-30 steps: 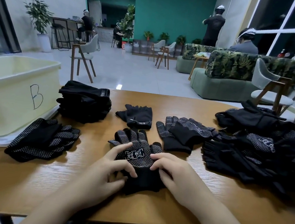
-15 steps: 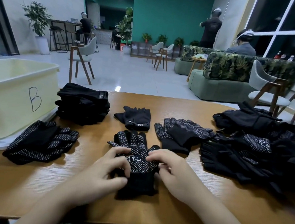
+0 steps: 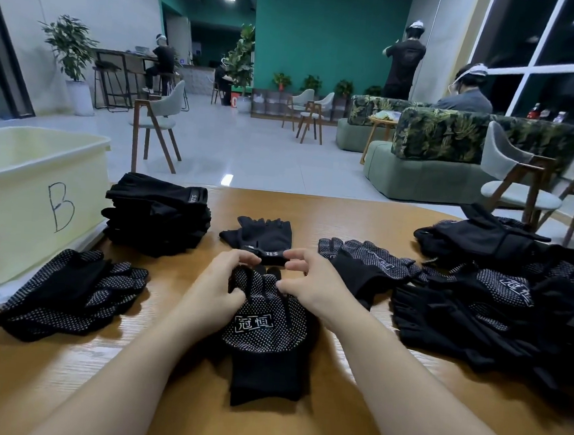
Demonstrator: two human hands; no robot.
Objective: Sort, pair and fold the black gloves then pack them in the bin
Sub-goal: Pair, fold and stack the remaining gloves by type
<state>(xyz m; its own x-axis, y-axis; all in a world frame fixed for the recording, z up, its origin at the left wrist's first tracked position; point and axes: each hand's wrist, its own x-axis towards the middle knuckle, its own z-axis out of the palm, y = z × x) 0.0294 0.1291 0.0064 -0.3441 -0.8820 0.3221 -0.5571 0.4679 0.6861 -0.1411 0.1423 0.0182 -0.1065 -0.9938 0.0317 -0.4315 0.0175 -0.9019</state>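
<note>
Both forearms reach forward from the near edge of the wooden counter [image 3: 330, 217], palms turned down. The left hand [image 3: 216, 287] sits at the finger end of the dotted glove [image 3: 265, 322], its grip closed on the fabric with thumb and curled fingers pinching the glove's fingers. The right hand [image 3: 311, 281] mirrors it just beside, thumb and fingertips pinching the same end from the other side. The glove lies flat between and below the two grips, cuff toward the person, a white boxed logo facing up on its palm.

Just beyond the grips lies a plain black glove [image 3: 260, 237] with a small label on its cuff. Left of the left grip rests a folded dotted pair [image 3: 66, 296], and farther out a stack of folded black gloves [image 3: 157, 214] beside the pale bin [image 3: 15, 203] marked with a hand-drawn B. Right of the right grip lies another dotted pair [image 3: 368, 261], then a loose pile of unsorted gloves [image 3: 499, 292] at the counter's edge.

Beyond the counter opens a lounge with grey floor tiles, a teal wall [image 3: 327, 31], wooden-legged chairs, leaf-patterned sofas [image 3: 456, 144], potted plants, and several people seated or standing well apart.
</note>
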